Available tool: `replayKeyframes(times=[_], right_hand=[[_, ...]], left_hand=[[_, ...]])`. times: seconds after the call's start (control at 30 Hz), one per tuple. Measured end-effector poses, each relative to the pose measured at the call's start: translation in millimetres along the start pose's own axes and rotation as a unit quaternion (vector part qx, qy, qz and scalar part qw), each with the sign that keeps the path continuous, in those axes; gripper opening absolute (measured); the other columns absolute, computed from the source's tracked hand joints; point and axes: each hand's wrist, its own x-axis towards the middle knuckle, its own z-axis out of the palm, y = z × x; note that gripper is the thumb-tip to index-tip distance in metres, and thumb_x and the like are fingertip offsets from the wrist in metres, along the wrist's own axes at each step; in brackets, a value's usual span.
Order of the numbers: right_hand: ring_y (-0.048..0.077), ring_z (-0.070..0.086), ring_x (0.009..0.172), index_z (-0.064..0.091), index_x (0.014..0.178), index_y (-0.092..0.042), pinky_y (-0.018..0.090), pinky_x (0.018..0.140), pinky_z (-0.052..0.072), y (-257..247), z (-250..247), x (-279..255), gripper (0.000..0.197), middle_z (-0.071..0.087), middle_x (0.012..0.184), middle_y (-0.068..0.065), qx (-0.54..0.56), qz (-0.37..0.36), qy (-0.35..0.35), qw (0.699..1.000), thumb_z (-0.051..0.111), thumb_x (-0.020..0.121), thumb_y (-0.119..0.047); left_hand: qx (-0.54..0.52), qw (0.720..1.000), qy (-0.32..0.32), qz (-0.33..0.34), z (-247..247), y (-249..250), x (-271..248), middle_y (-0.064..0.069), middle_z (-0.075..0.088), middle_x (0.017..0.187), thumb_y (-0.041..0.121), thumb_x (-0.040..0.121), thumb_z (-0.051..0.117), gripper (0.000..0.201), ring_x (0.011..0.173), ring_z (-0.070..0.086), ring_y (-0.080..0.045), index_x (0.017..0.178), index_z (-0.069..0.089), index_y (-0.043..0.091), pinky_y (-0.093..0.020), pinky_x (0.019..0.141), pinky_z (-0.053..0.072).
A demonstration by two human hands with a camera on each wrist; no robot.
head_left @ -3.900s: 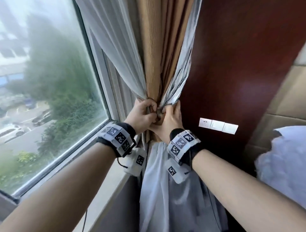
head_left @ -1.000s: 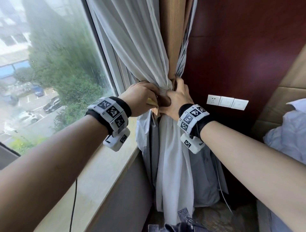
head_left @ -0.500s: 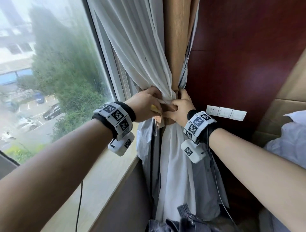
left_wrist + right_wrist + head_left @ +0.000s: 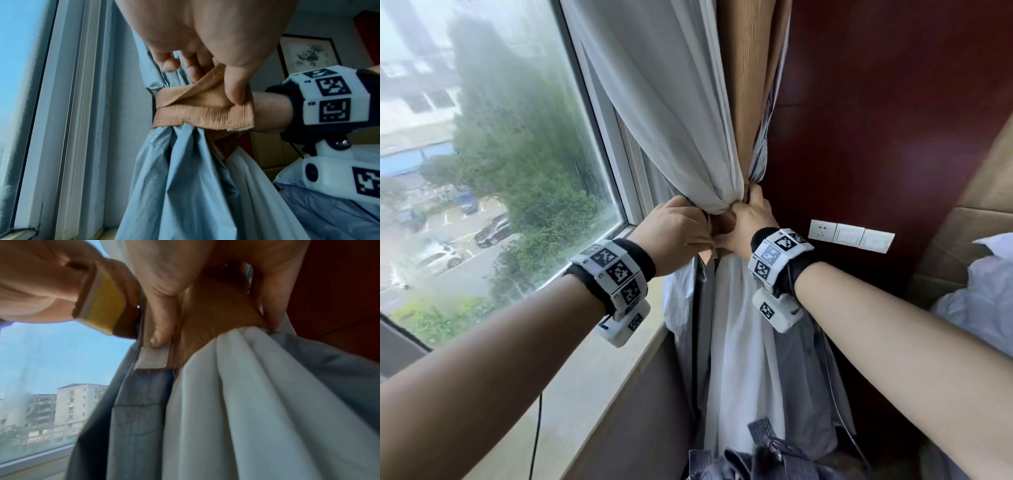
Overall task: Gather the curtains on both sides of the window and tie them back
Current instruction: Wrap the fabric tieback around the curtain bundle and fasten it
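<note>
The gathered curtain bundle, white sheer over grey lining and tan drape, hangs at the window's right edge. A tan tieback band wraps round it at hand height. My left hand pinches one end of the band between thumb and fingers. My right hand grips the bundle from the right, its thumb pressing the band's other end, a pale fastening strip, against the cloth. The two hands touch at the bundle's front.
The window glass and pale sill lie to the left. A dark red wall panel with white switches and a socket is to the right. White bedding sits at far right. A dark bag lies below.
Since a second ago both hands have stayed on the tieback and shifted only slightly with the view. Earlier, they held the bundle lower down with more tan drape showing.
</note>
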Motion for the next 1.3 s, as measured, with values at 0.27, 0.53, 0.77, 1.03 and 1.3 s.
replayKeyframes(times=[0.27, 0.53, 0.77, 1.03, 1.3], right_hand=[[0.04, 0.037, 0.117, 0.059, 0.111, -0.009, 0.035, 0.103, 0.035, -11.8, 4.3, -2.1, 0.053, 0.021, 0.144, 0.012, -0.008, 0.003, 0.018, 1.0, 0.067, 0.07, -0.042], [0.038, 0.033, 0.123, 0.061, 0.103, -0.007, 0.037, 0.109, 0.031, 2.8, 1.5, -11.5, 0.052, 0.019, 0.147, 0.011, 0.027, -0.023, -0.019, 0.999, 0.076, 0.066, -0.04], [0.027, 0.032, 0.131, 0.057, 0.093, -0.017, 0.028, 0.111, 0.027, 12.9, 1.2, -34.6, 0.037, 0.02, 0.147, 0.005, 0.118, -0.054, -0.001, 0.991, 0.078, 0.065, -0.029], [0.023, 0.028, 0.137, 0.051, 0.074, -0.024, 0.032, 0.112, 0.028, 10.9, 10.0, -60.3, 0.024, 0.004, 0.155, 0.0, 0.114, -0.106, 0.052, 0.986, 0.075, 0.069, -0.024], [0.025, 0.013, 0.14, 0.054, 0.077, -0.024, 0.033, 0.114, 0.025, 3.2, 16.9, -67.6, 0.035, -0.004, 0.155, 0.001, 0.063, -0.061, 0.043, 0.995, 0.079, 0.06, -0.044]], left_hand=[[0.025, 0.996, -0.075, -0.038, -0.2, 15.1, -4.9, 0.002, 0.068, 0.079, 0.039, 0.083, 0.055, 0.026, 0.084, 0.058, -0.026, 0.081, 0.073, 0.021, -0.039, 0.073, 0.049], [-0.021, 0.966, 0.007, -0.258, 14.8, 10.5, -4.2, -0.001, 0.07, 0.09, 0.029, 0.077, 0.07, 0.022, 0.093, 0.061, -0.025, 0.097, 0.065, 0.026, -0.038, 0.087, 0.045], [-0.055, 0.949, 0.02, -0.311, 18.9, 16.0, 3.1, -0.009, 0.072, 0.098, 0.029, 0.074, 0.071, 0.037, 0.093, 0.064, -0.033, 0.107, 0.063, 0.016, -0.038, 0.08, 0.051], [-0.085, 0.937, -0.054, -0.333, 19.9, 20.3, 8.3, 0.002, 0.071, 0.089, 0.036, 0.071, 0.072, 0.015, 0.087, 0.064, -0.024, 0.086, 0.072, 0.032, -0.039, 0.083, 0.053], [-0.211, 0.922, -0.032, -0.322, 11.4, 28.9, -1.0, -0.007, 0.073, 0.086, 0.023, 0.074, 0.076, 0.016, 0.078, 0.066, -0.021, 0.086, 0.075, 0.013, -0.031, 0.077, 0.053]])
